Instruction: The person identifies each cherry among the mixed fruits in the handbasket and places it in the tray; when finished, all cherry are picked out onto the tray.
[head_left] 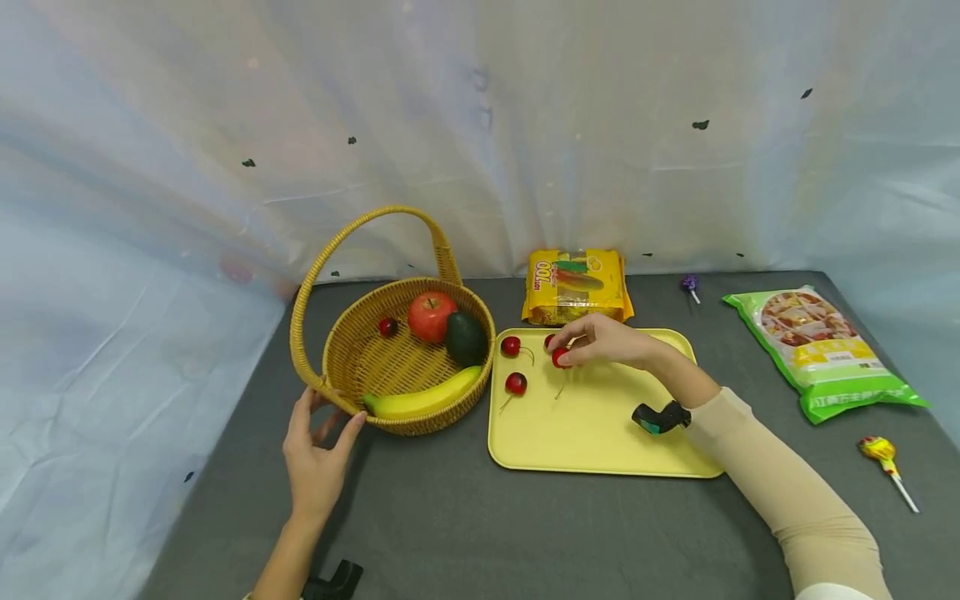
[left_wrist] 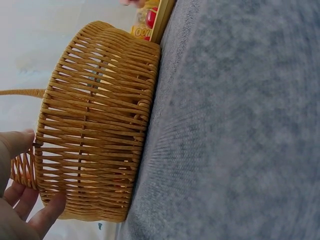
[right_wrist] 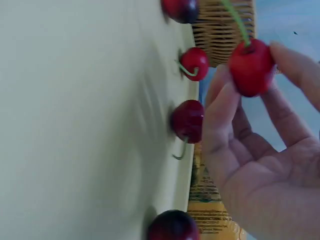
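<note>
My left hand (head_left: 318,467) grips the wicker basket (head_left: 423,423) at its near left rim, by the foot of the handle, thumb on one side and fingers on the other. The basket holds a red apple (head_left: 431,317), a dark green avocado (head_left: 467,340), a banana (head_left: 427,397) and one cherry (head_left: 387,327). Above the yellow tray (head_left: 585,442), my right hand (head_left: 609,342) pinches a red cherry (right_wrist: 251,70) between thumb and fingertips, its green stem showing. Other cherries lie on the tray, among them one at the back left (head_left: 511,347) and one nearer (head_left: 516,383).
Behind the tray lies a yellow snack packet (head_left: 576,287). To the right are a purple lollipop (head_left: 691,286), a green food bag (head_left: 825,346) and a yellow lollipop (head_left: 881,454). A pale plastic curtain (head_left: 525,125) hangs along the table's back edge.
</note>
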